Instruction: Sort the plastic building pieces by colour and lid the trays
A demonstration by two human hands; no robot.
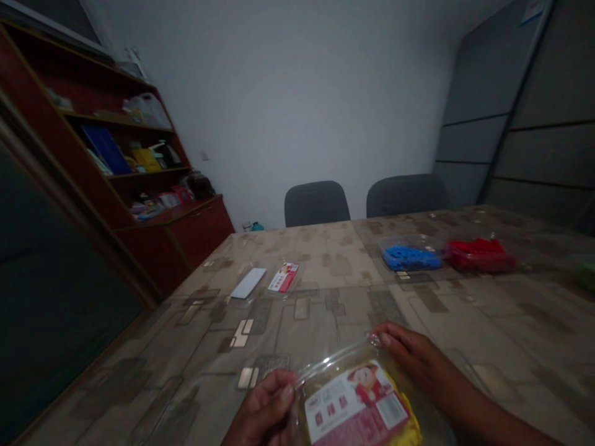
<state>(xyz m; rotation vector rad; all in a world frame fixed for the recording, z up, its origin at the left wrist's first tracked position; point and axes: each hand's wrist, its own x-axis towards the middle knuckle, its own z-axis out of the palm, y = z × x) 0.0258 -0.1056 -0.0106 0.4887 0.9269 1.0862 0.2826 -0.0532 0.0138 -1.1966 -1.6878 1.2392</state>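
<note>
Close to me, a clear plastic box (334, 359) is held between my two hands, tilted so that its lid faces me. A pink and white printed label (356, 409) lies on the lid, and yellow pieces (411, 427) show inside along the right side. My left hand (267, 409) grips the box's left edge, thumb on top. At the upper right corner, my right hand (413, 353) is closed on the rim. The lower part of the box runs out of view.
Farther along the patterned table (325, 272) lie a clear lid with a pink label (283, 277) and one with a plain white card (249, 283). To the right stand boxes of blue pieces (411, 257) and red pieces (478, 253). Two grey chairs (317, 203) are behind.
</note>
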